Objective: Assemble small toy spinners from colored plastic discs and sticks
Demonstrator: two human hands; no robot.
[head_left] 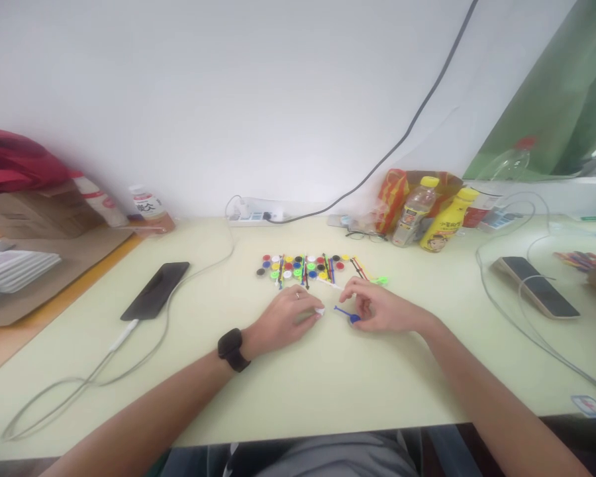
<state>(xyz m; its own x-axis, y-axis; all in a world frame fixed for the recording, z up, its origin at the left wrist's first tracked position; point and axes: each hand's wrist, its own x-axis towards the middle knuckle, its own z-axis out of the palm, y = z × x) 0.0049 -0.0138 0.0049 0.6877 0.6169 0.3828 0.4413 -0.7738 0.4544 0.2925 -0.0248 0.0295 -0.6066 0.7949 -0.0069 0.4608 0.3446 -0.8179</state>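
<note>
My left hand [284, 317], with a ring and a black watch at the wrist, pinches a small white plastic piece [320, 311] between thumb and fingertips. Facing it, my right hand [381, 306] has thumb and fingers curled on a blue plastic stick with a round end [354, 319]. The stick's thin tip points left, apart from the white piece. Just beyond both hands lie rows of coloured round discs [287, 274] with bundles of thin coloured sticks [304, 268] between them. A white stick [329, 283] and a bright green piece [380, 281] lie near my right fingers.
A phone [155, 291] with a charging cable [167, 324] lies left. Drink bottles [415, 211] and eyeglasses [366, 235] are at the back right. A power strip [258, 213] sits by the wall. Right are a dark-topped device [539, 286] and more coloured sticks [579, 261].
</note>
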